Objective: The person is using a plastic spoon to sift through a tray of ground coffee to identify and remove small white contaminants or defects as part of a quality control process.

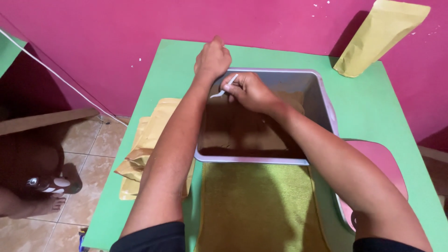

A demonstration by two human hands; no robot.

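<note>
Head view: right hand (247, 91) grip pinches white spoon (225, 87) over tub (326, 107); left hand (213, 59) clenched at rim, contents unclear.

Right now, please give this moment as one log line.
left hand: on tub rim | right hand: holds white spoon over brown powder

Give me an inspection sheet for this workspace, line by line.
Surface: green table, partly covered by a green towel.
Job's things: grey tub of brown powder; small white spoon.
Clutter: stack of tan pouches at the left edge; one tan pouch leaning on the wall; pink lid at right.
Grippers: left hand fisted at the tub's far rim; right hand holds the spoon over the powder.
Cables: white cord running diagonally at left.
Surroundings: pink wall, tiled floor, another person's foot.
</note>
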